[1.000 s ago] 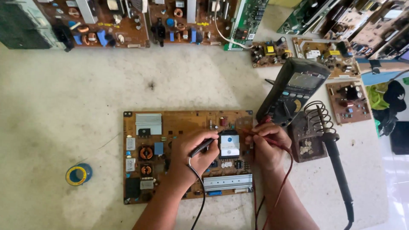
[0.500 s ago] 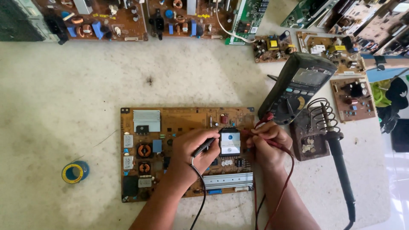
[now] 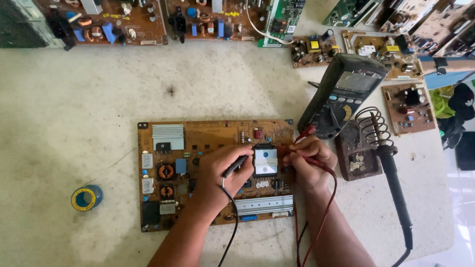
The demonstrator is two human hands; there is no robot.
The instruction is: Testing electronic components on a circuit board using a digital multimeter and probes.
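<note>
With my left hand (image 3: 217, 175) pinching the black probe (image 3: 235, 165) and my right hand (image 3: 309, 163) pinching the red probe (image 3: 297, 154) on the brown circuit board (image 3: 213, 173) lying on the desk (image 3: 89, 99), I should steady both tips beside the black transformer (image 3: 265, 160).

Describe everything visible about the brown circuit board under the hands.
The brown circuit board lies flat on the pale worktop, component side up. It carries a finned silver heatsink, copper coils, blue parts and a long metal bar near its front edge. The left hand holds a black probe and the right hand a red probe over its middle.
</note>
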